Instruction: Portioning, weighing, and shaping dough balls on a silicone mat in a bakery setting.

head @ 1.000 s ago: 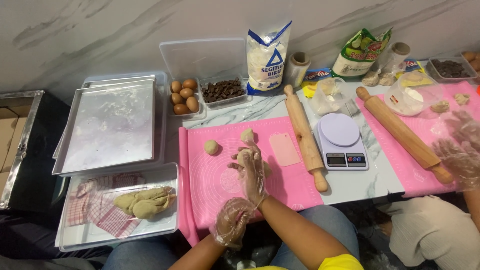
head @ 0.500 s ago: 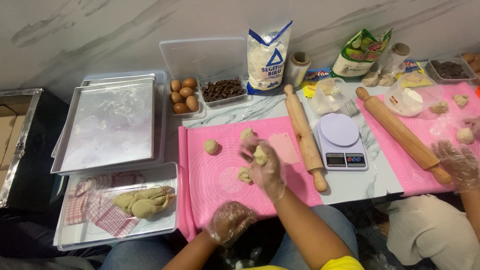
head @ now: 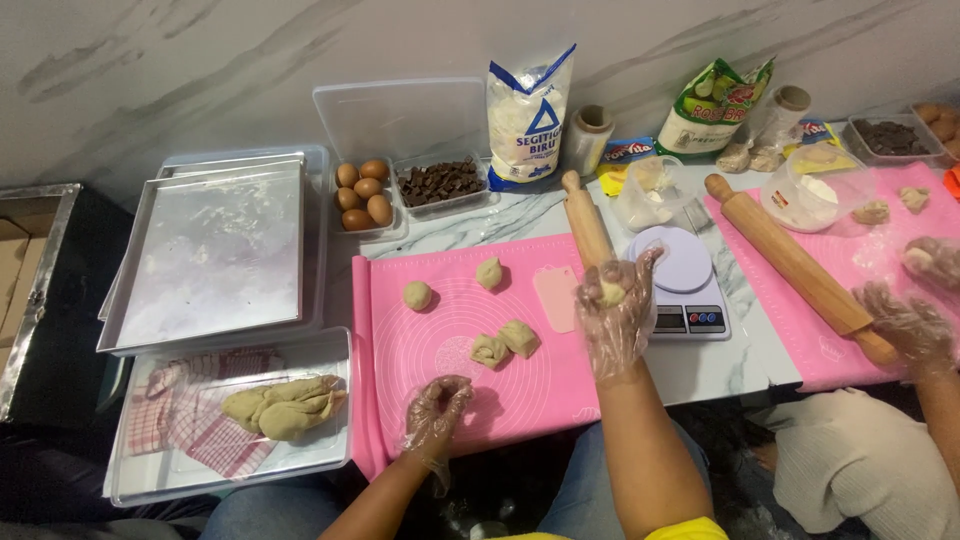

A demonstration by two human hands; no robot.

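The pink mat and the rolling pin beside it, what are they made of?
The pink mat looks like silicone: thin, matte, lying limp over the counter edge, though soft plastic is possible. The rolling pin seems to be unpainted wood, judging by its pale tan colour and turned handles.

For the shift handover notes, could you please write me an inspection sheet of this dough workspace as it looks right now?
Surface: marble table with a pink mat.
Job's things: dough piece in right hand; four dough pieces on mat; kitchen scale beside it.
Clutter: rolling pin, eggs, chocolate chunks, flour bag, metal trays, dough lump on a checked cloth.
Grippers: right hand gloved, holding dough; left hand gloved, resting on mat.
Cables: nothing seen.
Surroundings: marble wall; co-worker's gloved hands at second mat.
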